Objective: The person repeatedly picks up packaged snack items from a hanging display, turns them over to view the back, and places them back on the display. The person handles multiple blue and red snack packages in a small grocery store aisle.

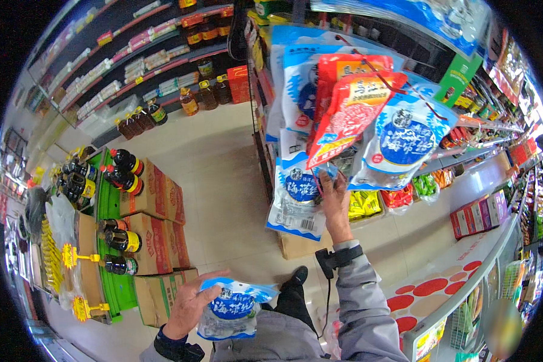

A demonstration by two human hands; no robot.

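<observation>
My left hand (192,301) grips a blue-and-white plastic food pouch (233,310) by its upper side, thumb on its front, low in front of my body. Farther up, my right hand (336,203) reaches in among hanging pouches, its fingers at the edge of a blue-and-white pouch (298,194); whether they pinch it is hard to tell. Just above the fingers, red pouches (350,117) hang from a dark red strip (384,77). Right of them hangs another blue-and-white pouch (400,142), with more of the same kind behind.
On the left, cardboard boxes (151,244) and dark sauce bottles (126,240) stand by a green display stand (113,289). Shelves of packaged goods (154,68) line the far wall. At the right are a low chiller case (470,280) and a purple-and-red carton (479,215) on the floor.
</observation>
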